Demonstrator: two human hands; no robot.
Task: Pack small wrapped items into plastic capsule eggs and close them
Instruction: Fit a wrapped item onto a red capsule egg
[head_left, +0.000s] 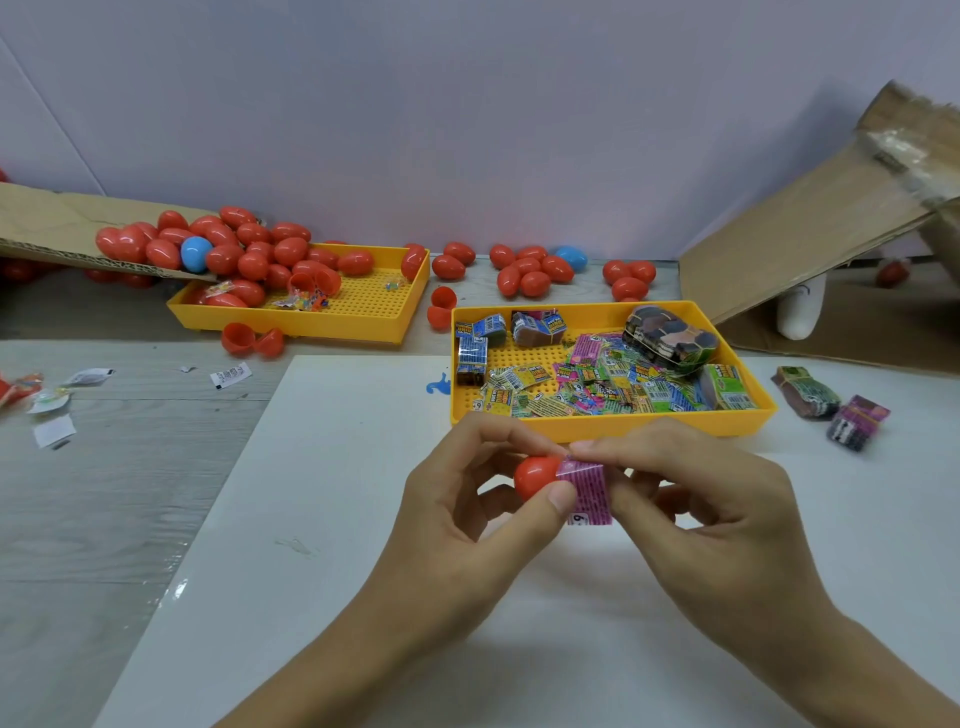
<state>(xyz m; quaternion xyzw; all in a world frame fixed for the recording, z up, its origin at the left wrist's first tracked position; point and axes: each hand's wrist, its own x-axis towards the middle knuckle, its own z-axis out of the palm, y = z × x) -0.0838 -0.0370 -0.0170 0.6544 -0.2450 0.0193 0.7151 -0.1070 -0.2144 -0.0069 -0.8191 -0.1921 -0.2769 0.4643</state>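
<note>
Holding position above white tabletop (322, 519): left hand (467, 519) pinches red plastic capsule egg half (536, 475); right hand (711, 499) pinches pink printed wrapped packet (587, 488) against its opening. Yellow perforated plastic tray (613, 423) of assorted packets just beyond.

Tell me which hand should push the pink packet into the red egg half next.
Right, probably. The right hand already pinches the pink packet at the mouth of the red egg half. The left hand grips the egg half between thumb and fingers, so it is busy steadying it.
</note>
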